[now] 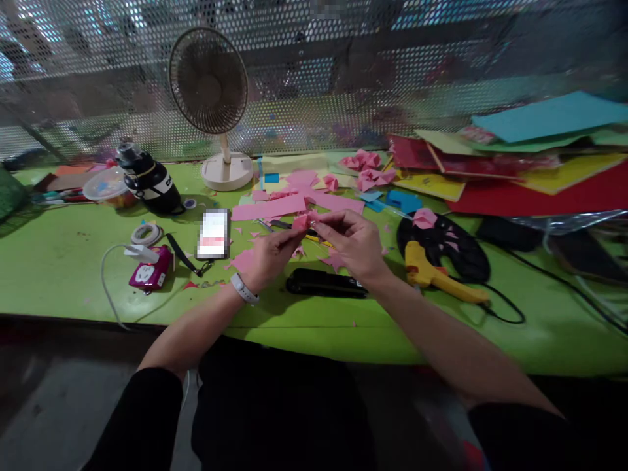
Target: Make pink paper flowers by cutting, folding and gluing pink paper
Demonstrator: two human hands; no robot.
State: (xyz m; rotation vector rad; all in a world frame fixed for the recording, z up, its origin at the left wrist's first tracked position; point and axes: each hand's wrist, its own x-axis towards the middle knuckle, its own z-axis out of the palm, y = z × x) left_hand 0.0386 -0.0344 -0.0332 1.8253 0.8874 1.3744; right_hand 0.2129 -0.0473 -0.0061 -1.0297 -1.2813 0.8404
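Note:
Between both hands, above the green table, is a small folded piece of pink paper (301, 222). My left hand (269, 258), with a pale band on its wrist, pinches the paper from the left. From the right, my right hand (354, 243) pinches its other side with thumb and fingertips. Pink paper strips (269, 209) and cut scraps lie just beyond and below the hands. A black stapler-like object (324, 283) rests under the right wrist. Folded pink paper shapes (362, 160) are gathered farther back.
A yellow glue gun (441, 275) lies at right beside a black pad (471, 252). Coloured sheets (554, 118) are stacked at back right. A fan (226, 171), a black bottle (156, 186), a phone (213, 233), a tape roll (146, 233) and a magenta power adapter (151, 269) stand left.

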